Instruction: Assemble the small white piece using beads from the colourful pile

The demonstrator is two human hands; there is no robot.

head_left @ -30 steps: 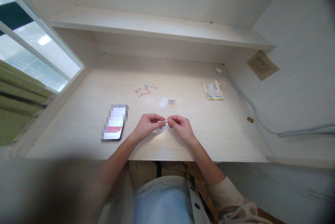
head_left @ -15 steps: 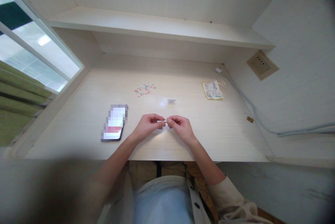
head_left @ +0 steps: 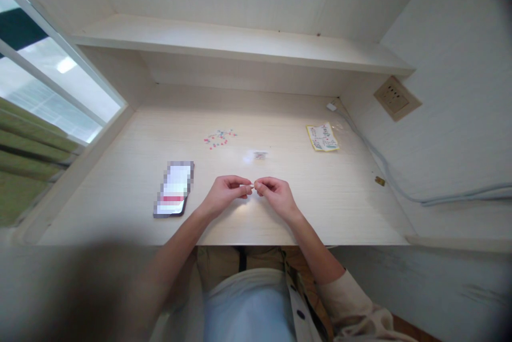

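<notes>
My left hand [head_left: 227, 191] and right hand [head_left: 276, 193] are pinching a pale piece [head_left: 252, 186] between them, too small to identify. Coloured bits [head_left: 218, 140] are lying beyond my grip, leftward; a phone [head_left: 175, 187] is lying left.

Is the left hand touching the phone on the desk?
Apart. The head view shows it: a strip of desk is visible between the left hand and the phone, which lies to its left.
</notes>
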